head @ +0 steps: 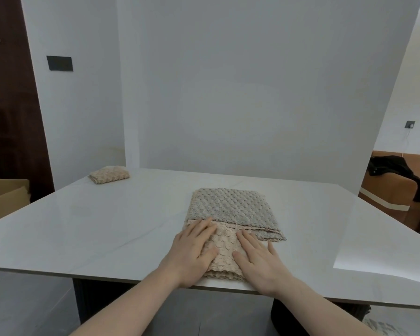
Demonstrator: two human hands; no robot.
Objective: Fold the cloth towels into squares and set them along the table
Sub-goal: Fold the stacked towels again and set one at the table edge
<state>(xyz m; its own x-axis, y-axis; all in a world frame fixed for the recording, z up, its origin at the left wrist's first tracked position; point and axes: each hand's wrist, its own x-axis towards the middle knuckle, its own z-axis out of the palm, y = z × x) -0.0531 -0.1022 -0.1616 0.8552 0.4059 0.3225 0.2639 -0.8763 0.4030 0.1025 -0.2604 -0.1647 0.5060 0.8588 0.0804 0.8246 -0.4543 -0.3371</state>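
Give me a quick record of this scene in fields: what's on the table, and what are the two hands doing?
Surface: white table
In hand: beige towel, folded, at the near edge
Left hand: flat, fingers straight, pressing the beige towel
Right hand: flat, pressing the same towel
Behind it: grey towel, larger, lying flat; the beige towel overlaps its near edge
Already set aside: small folded beige towel at the far left corner
Off the table: cardboard box at left, dark garment at right

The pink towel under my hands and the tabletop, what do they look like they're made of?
Pink towel: soft cloth, probably a plush or knitted weave, judging by its bumpy, puckered texture. Table: hard and smooth, white with faint grey veins and a soft sheen, so likely stone, ceramic slab or a marble-look laminate.
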